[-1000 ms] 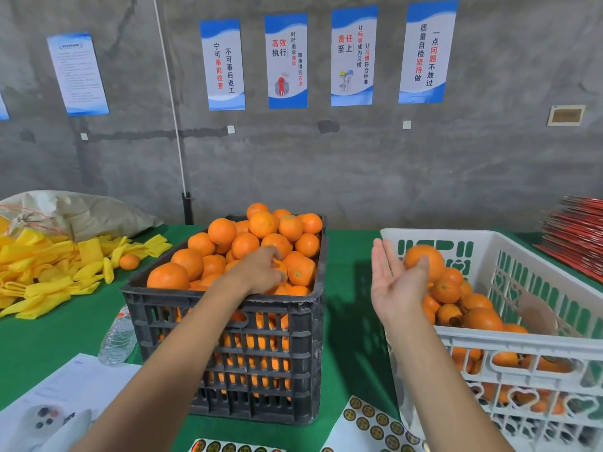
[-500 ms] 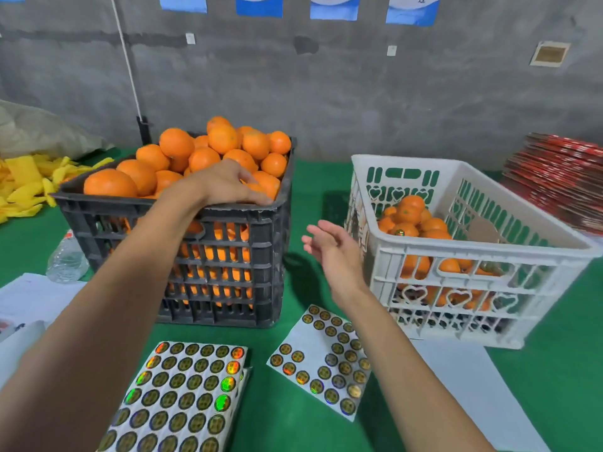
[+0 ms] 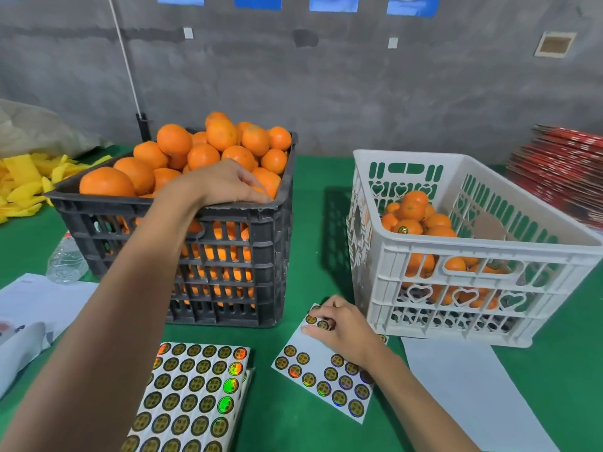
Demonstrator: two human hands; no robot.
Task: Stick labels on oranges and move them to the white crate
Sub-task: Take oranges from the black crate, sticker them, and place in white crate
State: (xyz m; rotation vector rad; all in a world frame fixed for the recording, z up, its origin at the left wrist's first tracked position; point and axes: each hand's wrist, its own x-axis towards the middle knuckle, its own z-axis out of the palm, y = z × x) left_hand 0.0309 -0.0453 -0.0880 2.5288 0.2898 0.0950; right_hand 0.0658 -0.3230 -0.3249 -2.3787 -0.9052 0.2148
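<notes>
Down from mid-air beside the white crate (image 3: 456, 249) comes the right hand (image 3: 339, 327), now on the partly used label sheet (image 3: 326, 370).

Its fingertips curl at the sheet's far corner, seemingly picking at one label there; whether one has lifted I cannot tell. Across the table, the left hand (image 3: 225, 184) has its fingers curled over an orange (image 3: 266, 187) at the near right corner of the heaped black crate (image 3: 228, 256). That fruit lies up and left of the label, nearer the left hand, with the white crate to the right.
</notes>
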